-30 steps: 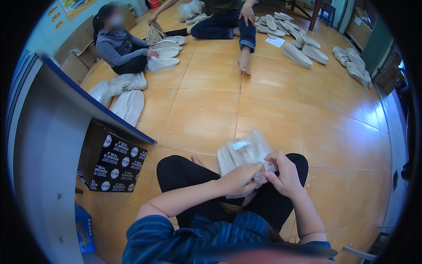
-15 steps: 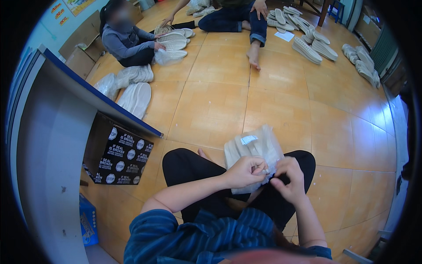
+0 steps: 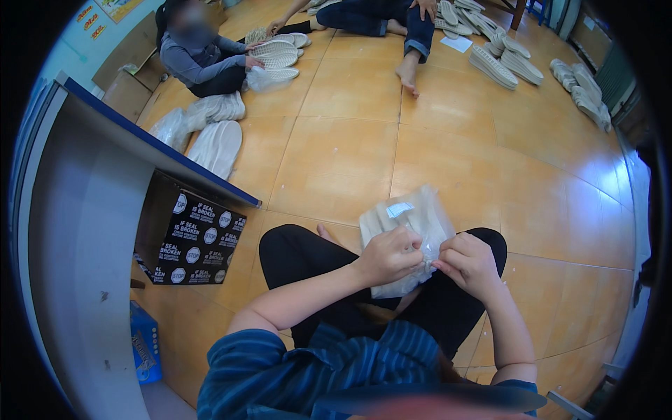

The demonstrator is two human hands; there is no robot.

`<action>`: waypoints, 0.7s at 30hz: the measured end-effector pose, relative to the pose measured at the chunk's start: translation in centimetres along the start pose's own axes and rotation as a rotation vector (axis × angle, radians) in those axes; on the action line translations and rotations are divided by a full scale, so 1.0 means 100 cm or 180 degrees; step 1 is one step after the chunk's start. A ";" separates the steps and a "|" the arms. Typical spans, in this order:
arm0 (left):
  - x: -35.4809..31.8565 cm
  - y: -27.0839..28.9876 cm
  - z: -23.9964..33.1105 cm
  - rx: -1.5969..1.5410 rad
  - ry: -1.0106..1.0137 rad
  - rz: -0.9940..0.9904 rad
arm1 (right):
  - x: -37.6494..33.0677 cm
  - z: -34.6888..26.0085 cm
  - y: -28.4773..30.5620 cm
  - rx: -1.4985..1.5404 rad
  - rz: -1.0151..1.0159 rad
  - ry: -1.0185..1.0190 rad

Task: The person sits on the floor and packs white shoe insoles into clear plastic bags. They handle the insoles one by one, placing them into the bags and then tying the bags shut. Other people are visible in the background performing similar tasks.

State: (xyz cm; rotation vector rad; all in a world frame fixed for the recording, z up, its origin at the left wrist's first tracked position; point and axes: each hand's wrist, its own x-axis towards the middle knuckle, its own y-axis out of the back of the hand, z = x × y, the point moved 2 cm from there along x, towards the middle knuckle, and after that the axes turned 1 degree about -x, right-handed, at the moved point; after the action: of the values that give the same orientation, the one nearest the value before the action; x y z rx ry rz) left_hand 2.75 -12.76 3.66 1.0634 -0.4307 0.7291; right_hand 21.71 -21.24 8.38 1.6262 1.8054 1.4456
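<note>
A clear plastic bag of pale shoe soles (image 3: 409, 222) rests on my crossed legs in black trousers. My left hand (image 3: 389, 256) is closed on the near end of the bag. My right hand (image 3: 467, 263) pinches the plastic at the same end, fingers touching those of the left. A small white label sits on top of the bag.
A black printed cardboard box (image 3: 190, 233) stands at my left under a blue-edged table (image 3: 147, 147). Bagged soles (image 3: 210, 133) lie beyond it. One person sits at the far left with soles (image 3: 274, 52); another person's bare foot (image 3: 407, 73) is ahead. Rows of soles (image 3: 500, 63) lie far right.
The view has shifted a little closer to my lap. Both hands keep working the near end of the bag, which has barely moved.
</note>
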 end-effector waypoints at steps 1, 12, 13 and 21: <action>-0.004 0.005 0.002 -0.0036 -0.0066 -0.0048 | -0.002 0.002 0.001 -0.0043 0.0144 0.0056; -0.053 0.041 -0.035 -0.0988 0.1596 -0.0288 | -0.045 0.008 -0.025 0.0323 0.0798 -0.1178; -0.053 0.043 -0.048 -0.1839 0.2306 0.0094 | -0.042 -0.001 -0.025 0.0348 0.0660 -0.1061; -0.043 0.018 -0.134 -0.1359 0.2978 0.0826 | -0.015 -0.001 -0.063 -0.0434 0.0191 -0.0195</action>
State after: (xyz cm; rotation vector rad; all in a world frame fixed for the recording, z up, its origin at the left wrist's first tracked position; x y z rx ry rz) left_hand -1.86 -1.58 -3.80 0.1933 0.0975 1.2057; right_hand 18.58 -21.60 2.73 1.6503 1.6010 1.4927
